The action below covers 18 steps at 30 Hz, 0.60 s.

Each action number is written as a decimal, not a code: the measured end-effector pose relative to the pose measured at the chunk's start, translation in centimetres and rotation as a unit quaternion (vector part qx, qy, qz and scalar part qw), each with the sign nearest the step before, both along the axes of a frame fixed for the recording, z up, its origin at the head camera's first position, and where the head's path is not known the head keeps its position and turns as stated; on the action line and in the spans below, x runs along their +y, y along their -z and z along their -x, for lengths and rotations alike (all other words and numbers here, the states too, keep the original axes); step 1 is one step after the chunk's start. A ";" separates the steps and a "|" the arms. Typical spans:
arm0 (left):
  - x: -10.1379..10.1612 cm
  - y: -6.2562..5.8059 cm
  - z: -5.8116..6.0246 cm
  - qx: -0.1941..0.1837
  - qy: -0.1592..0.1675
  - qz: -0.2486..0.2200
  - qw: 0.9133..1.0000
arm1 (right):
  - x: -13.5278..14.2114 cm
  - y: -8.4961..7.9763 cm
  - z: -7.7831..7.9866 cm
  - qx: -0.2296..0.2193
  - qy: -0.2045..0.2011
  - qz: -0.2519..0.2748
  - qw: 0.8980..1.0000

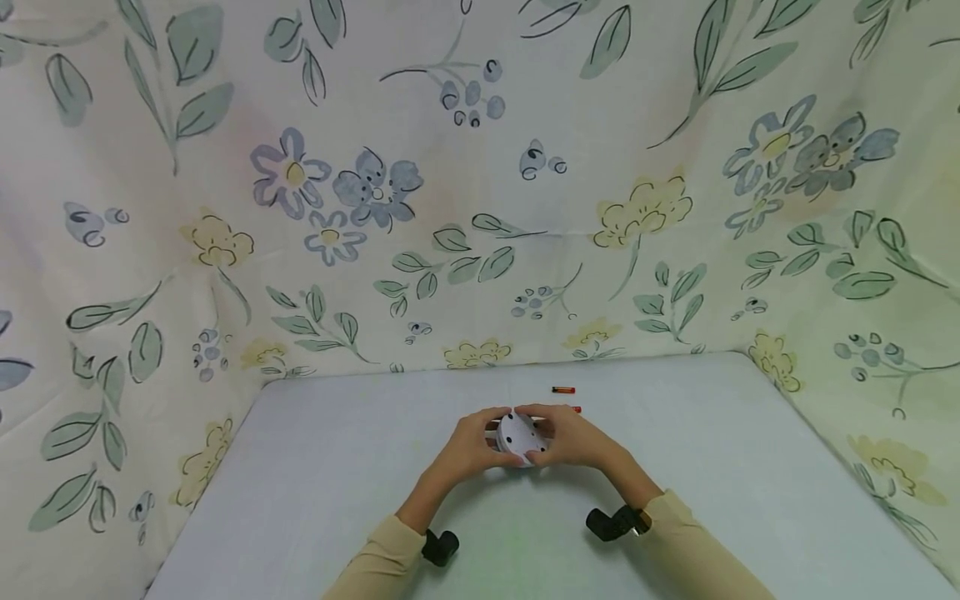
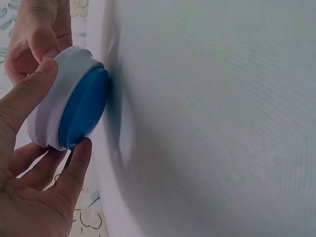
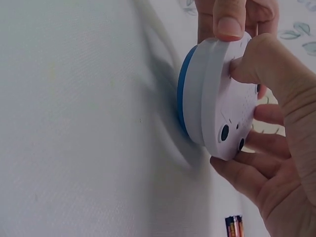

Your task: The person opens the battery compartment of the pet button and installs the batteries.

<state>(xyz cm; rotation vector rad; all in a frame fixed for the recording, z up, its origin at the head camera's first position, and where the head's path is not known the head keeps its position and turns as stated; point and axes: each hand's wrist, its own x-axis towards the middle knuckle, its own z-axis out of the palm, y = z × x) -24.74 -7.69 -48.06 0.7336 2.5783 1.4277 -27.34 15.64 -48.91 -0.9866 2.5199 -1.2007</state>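
A round white device (image 1: 517,443) with a domed blue face (image 2: 85,109) is held between both hands over the middle of the table. Its blue side faces the tabletop; the white back (image 3: 238,111), with black round feet and small holes, faces up. From the left, my left hand (image 1: 471,446) grips the rim, thumb on the near side and fingers on the far side. My right hand (image 1: 576,435) grips the opposite side in the same way, its thumb on the white back near the edge. Whether the device touches the cloth, I cannot tell.
Just beyond the right hand lies a small orange and black battery (image 1: 564,390), with another red-ended battery (image 1: 577,409) partly hidden by that hand. A white cloth covers the table (image 1: 337,450). Floral fabric (image 1: 450,200) hangs behind it and along both sides.
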 end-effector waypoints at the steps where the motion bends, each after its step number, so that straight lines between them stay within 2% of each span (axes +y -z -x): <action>1: 0.0 0.0 0.0 0.000 0.001 0.002 1.000 | 0.0 0.0 0.0 0.000 0.000 0.000 1.000; 18: -0.2 -0.3 0.4 0.008 0.011 0.038 0.999 | 0.0 -0.4 0.1 0.005 -0.008 -0.004 1.000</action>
